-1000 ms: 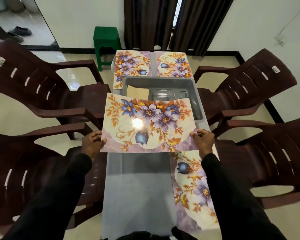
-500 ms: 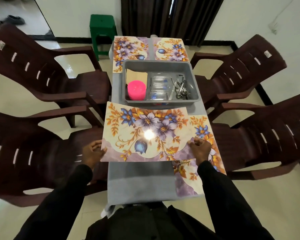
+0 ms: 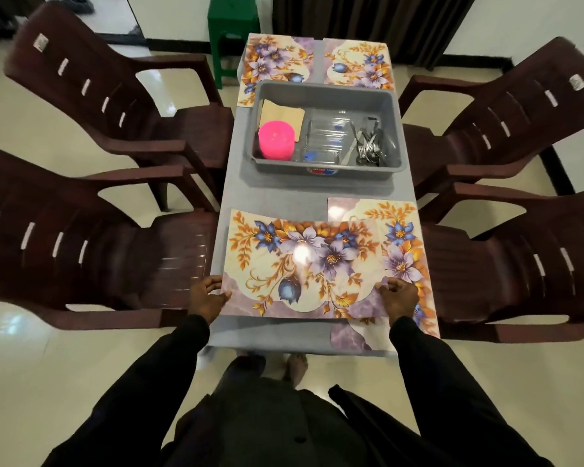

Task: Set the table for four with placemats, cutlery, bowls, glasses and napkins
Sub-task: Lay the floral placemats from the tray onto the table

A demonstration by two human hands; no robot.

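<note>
I hold a floral placemat (image 3: 300,267) crosswise over the near end of the grey table (image 3: 277,193). My left hand (image 3: 209,298) grips its near left corner and my right hand (image 3: 398,298) grips its near right corner. Its right part overlaps a second placemat (image 3: 402,237) lying lengthwise on the near right. Two more placemats (image 3: 273,62) (image 3: 359,64) lie at the far end. A grey tub (image 3: 327,96) in the middle holds stacked pink bowls (image 3: 276,140), tan napkins (image 3: 282,114), clear glasses (image 3: 327,136) and cutlery (image 3: 368,146).
Dark brown plastic chairs stand on both sides: two on the left (image 3: 91,96) (image 3: 81,251) and two on the right (image 3: 506,116) (image 3: 520,264). A green stool (image 3: 233,25) and dark curtains (image 3: 368,18) are beyond the far end. My bare feet (image 3: 294,365) show under the table's near edge.
The placemat has come toward me and down, from over the tub to the near end of the table. The tub's contents are now uncovered. Both hands kept their grip.
</note>
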